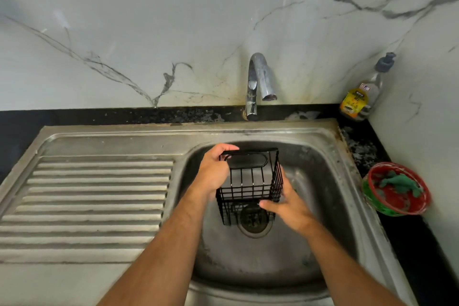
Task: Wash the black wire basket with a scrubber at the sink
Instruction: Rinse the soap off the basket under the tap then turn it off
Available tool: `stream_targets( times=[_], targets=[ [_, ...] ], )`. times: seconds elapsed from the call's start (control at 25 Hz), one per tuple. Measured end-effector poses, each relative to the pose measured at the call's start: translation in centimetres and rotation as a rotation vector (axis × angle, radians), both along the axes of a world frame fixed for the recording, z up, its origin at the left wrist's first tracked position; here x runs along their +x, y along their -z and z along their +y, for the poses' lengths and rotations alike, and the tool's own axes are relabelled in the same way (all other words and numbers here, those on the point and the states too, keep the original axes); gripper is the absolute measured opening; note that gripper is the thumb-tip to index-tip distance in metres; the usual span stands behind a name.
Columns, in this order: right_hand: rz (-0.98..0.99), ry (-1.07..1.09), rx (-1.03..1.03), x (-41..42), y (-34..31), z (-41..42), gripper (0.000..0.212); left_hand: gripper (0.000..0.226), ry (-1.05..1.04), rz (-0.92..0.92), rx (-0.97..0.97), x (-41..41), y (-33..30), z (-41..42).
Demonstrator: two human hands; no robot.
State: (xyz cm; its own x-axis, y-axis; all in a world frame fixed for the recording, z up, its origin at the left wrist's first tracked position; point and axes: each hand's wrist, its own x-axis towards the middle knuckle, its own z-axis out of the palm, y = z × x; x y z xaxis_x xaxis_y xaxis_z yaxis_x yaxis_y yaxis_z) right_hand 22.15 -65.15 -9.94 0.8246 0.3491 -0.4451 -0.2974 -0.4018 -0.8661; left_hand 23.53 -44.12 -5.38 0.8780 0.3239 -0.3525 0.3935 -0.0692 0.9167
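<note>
At frame centre, over the steel sink (323, 156), your left hand (213, 171) curls round the black wire basket (250, 186) rim — your right hand (288, 204) lies against its right side, fingers straight.

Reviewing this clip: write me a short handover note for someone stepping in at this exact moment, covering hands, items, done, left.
Left hand: grips the black wire basket at its top left rim.
Right hand: rests against the basket's lower right side; whether it holds anything is hidden.
Basket: held tilted over the sink basin, above the drain.
Green scrubber: lies in the red bowl on the counter at right.
Tap: no water visible.
Soap bottle: back right corner.
Done: basket brought to the sink.
Left: probably all the scrubbing and rinsing.
</note>
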Motion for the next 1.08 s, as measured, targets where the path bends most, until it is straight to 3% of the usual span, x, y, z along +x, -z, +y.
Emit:
stream_targets(
  times=[0.2, 0.32, 0.4, 0.68, 0.8, 0.92, 1.0, 1.08],
  targets=[
    [-0.062, -0.03, -0.066, -1.2, -2.0, -0.4, 0.124, 0.07, 0.019, 0.13, -0.107, -1.8, -2.7, 1.8],
    [-0.141, 0.039, -0.018, -2.9, -2.7, -0.4, 0.122, 0.053, 0.078, 0.052, -0.24, -2.4, -5.0, 1.9],
    [-0.145, 0.126, -0.034, -3.3, -2.8, -0.3, 0.117, 0.058, 0.109, -0.02, -0.347, -3.3, -6.2, 1.6],
    [-0.133, 0.405, -0.068, -5.0, -5.7, 2.5, 0.101, 0.097, 0.374, -0.031, 0.036, -9.7, -3.9, 0.7],
    [0.003, 0.474, 0.08, -5.0, -7.0, 3.0, 0.104, 0.088, 0.268, -0.015, -0.054, -9.6, -4.5, 1.5],
    [-0.022, 0.417, 0.397, -5.1, -8.8, 2.8, 0.077, 0.078, 0.109, 0.012, -0.132, -9.3, -5.4, 2.1],
    [-0.11, 0.305, 0.382, -5.3, -9.5, 2.8, 0.074, 0.072, 0.061, 0.026, -0.141, -9.5, -5.5, 2.0],
    [-0.103, 0.265, 0.36, -5.7, -9.4, 3.1, 0.072, 0.05, 0.004, -0.04, -0.19, -10.5, -6.7, 1.2]
  ],
)
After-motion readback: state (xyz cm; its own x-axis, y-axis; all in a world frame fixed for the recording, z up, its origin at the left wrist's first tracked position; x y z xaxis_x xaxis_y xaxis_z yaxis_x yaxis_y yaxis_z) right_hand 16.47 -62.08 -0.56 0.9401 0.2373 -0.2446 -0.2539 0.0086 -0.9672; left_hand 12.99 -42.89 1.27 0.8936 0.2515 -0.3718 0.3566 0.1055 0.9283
